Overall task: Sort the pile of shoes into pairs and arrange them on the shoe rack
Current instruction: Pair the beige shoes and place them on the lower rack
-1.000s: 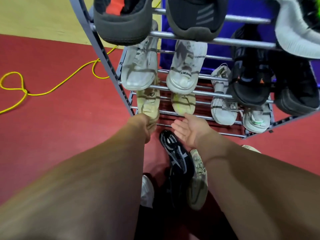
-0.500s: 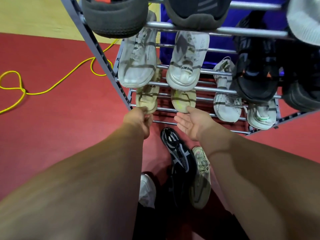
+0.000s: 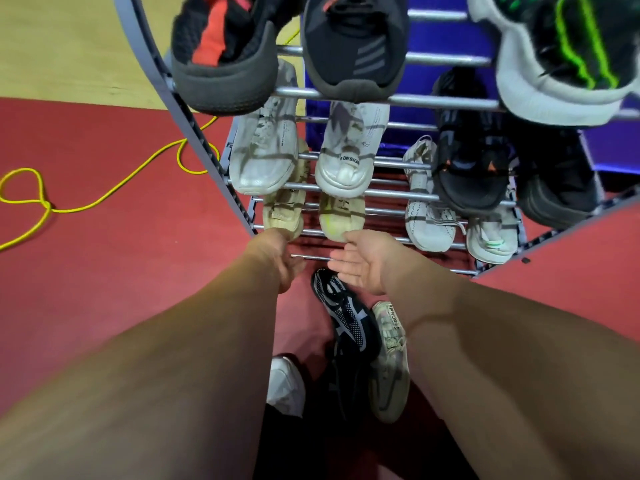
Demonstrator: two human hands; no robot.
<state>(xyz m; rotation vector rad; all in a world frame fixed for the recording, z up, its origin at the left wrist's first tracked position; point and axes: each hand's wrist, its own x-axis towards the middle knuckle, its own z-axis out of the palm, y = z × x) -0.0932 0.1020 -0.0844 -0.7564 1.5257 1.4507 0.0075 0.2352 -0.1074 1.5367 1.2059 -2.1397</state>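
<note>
Two beige shoes sit side by side on the lowest shelf of the grey metal shoe rack [image 3: 194, 126]. My left hand [image 3: 275, 259] is at the toe of the left beige shoe [image 3: 282, 214], fingers curled downward; any grip on it is hidden. My right hand [image 3: 363, 263] lies palm up with straight fingers, and its upper edge touches the toe of the right beige shoe [image 3: 341, 216]. On the red floor below my hands lie a black patterned shoe [image 3: 346, 317] and a pale worn shoe [image 3: 389, 362], side by side.
The upper shelves hold black shoes [image 3: 353, 50], a white pair [image 3: 266, 150] and dark sandals [image 3: 474, 168]. A light grey pair [image 3: 429, 220] fills the lowest shelf's right side. A yellow cable [image 3: 104, 197] loops over the floor on the left. A white shoe [image 3: 284, 382] shows near my legs.
The left beige shoe has gone further onto the lowest shelf. Both hands moved forward to the beige shoes' toes.
</note>
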